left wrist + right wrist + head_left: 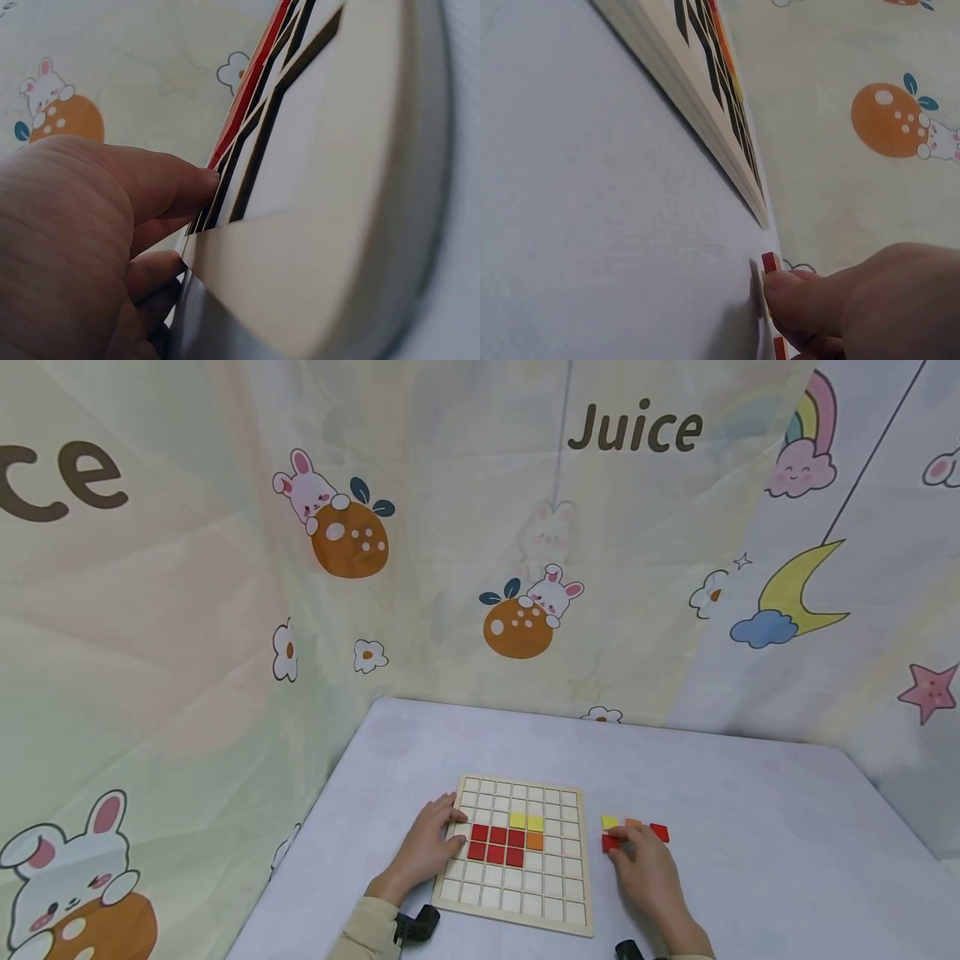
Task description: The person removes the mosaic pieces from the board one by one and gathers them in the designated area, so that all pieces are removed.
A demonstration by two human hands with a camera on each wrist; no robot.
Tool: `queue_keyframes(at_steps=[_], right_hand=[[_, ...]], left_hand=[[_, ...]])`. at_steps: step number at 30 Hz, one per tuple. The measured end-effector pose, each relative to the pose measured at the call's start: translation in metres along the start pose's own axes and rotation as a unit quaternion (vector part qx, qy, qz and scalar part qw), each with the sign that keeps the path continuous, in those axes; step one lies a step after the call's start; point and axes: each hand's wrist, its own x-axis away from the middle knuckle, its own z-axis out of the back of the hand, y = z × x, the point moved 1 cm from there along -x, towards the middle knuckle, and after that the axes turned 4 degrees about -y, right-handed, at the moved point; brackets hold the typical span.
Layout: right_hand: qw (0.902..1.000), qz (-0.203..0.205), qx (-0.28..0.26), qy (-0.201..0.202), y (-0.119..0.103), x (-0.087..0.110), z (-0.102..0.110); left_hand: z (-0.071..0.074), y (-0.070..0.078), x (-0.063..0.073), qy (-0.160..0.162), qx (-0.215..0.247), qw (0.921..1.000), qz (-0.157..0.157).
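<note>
My left hand (427, 843) rests at the left edge of a square wooden grid board (517, 921), its thumb and fingertips on the frame. Up close, the left thumb (176, 176) lies over the board's grid. Set in the board are two rows of red tiles (496, 854), two yellow tiles (527, 822) and an orange tile (534, 842) below them. To the right of the board, my right hand (647, 864) pinches a red tile (769, 262) between thumb and finger, low at the table; the fingers hide part of it.
Loose tiles lie around the right hand: a yellow tile (609, 821), an orange tile (633, 822) partly covered, and another red tile (659, 832). The table (720, 810) has a pale cloth, and a printed curtain (450, 527) hangs behind and to the left.
</note>
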Motion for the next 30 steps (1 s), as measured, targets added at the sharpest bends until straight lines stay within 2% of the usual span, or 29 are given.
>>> queue_keyframes(at_steps=[21,30], right_hand=[[0.9994,-0.024,0.007,-0.026,-0.0018,0.0016,0.0036],[0.9993,-0.032,0.006,-0.016,0.0003,0.0008,0.0021]], left_hand=[[0.0011,0.0008,-0.0004,0.0,0.001,1.0,0.0],[0.0,-0.0004,-0.0004,0.006,0.001,1.0,-0.002]])
